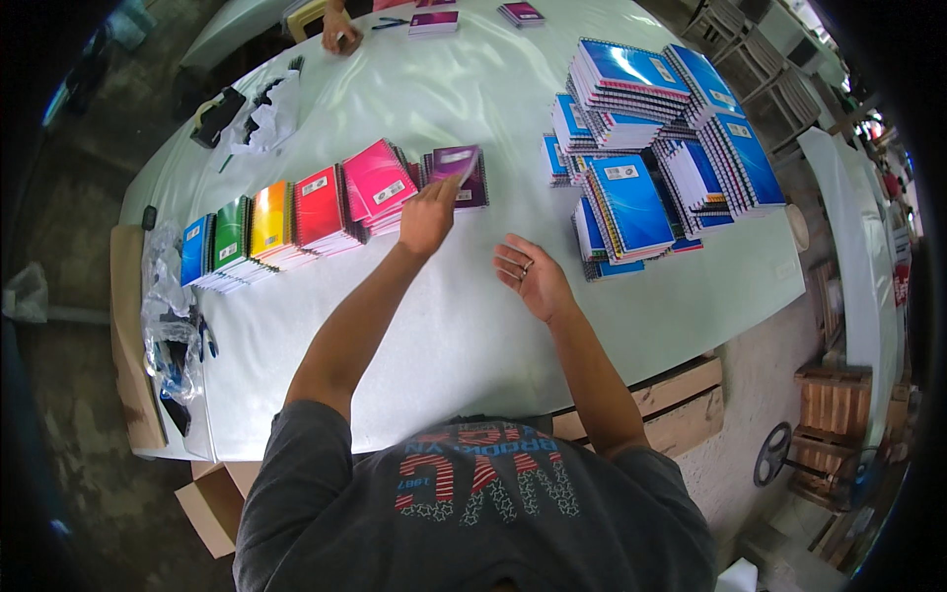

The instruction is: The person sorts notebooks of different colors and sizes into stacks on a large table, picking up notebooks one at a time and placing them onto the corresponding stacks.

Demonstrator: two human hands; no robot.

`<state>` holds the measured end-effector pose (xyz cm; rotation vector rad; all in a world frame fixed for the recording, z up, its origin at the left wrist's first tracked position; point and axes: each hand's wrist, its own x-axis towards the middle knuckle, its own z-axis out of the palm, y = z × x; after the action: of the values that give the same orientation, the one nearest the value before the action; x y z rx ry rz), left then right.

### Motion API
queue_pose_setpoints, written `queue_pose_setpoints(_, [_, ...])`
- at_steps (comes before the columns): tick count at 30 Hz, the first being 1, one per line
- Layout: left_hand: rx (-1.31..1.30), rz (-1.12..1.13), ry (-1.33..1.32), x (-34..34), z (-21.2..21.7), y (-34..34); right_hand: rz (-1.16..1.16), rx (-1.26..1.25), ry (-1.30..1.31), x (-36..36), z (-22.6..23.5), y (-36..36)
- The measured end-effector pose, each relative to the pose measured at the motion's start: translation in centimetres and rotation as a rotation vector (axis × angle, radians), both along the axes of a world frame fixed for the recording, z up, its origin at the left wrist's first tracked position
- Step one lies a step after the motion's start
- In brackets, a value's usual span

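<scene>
My left hand point(429, 215) reaches to the purple spiral notebooks point(476, 189) at the right end of a row of stacks. Its fingers are closed on the near edge of a purple notebook point(454, 158), which looks slightly tilted on top of the others. My right hand point(534, 281), with a ring on one finger, hovers over the table, palm turned inward and fingers apart, holding nothing. Left of the purple stack stand pink notebooks point(375, 178), red notebooks point(318, 205), yellow notebooks point(268, 219), green notebooks point(231, 233) and blue notebooks point(195, 251).
Tall piles of blue spiral notebooks point(628, 202) stand on the right of the white-covered table point(434, 335). At the far side are small purple stacks point(434, 22) and another person's hand point(341, 36). Plastic wrapping point(166, 266) lies along the left edge, a tape dispenser point(217, 116) farther back.
</scene>
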<state>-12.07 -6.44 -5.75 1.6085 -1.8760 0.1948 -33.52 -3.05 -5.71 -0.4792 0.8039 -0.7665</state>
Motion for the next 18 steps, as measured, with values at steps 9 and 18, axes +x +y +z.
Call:
queue_pose_setpoints(9, [0.042, -0.291, 0.196, -0.7, 7.0, 5.0, 0.021, 0.068, -0.677, -0.6, 0.7, -1.8])
queue_pose_setpoints(18, [-0.018, -0.093, -0.025, 2.0, 6.0, 7.4, 0.147, 0.241, -0.537, 0.3, -0.7, -0.8])
